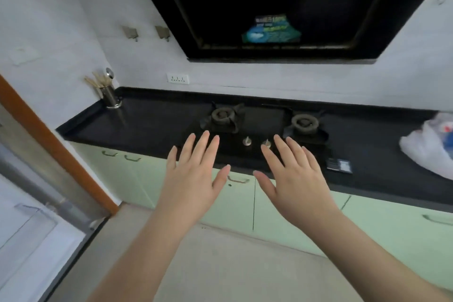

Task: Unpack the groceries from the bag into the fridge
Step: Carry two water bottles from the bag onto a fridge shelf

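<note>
The white, crumpled plastic grocery bag [427, 147] lies at the right end of the black stone countertop [152, 125], cut off by the right edge of the view; something blue and red shows through its top, too blurred to identify. At the lower left corner a pale shelf and door of what seems to be the open fridge [31, 235] appear, mostly out of frame and hard to read. Both hands are held out in the air before the counter's front edge, backs up, holding nothing: the left hand [193, 179] and the right hand [294, 181] each have straight, spread fingers, thumbs pointing toward each other. Behind them a black two-burner gas hob [264, 122] is set into the countertop, its right knob partly hidden by a fingertip. A small dark card-like object [340, 165] lies near the front edge, its print illegible. A steel utensil holder [109, 98] stands at the back left corner.
</note>
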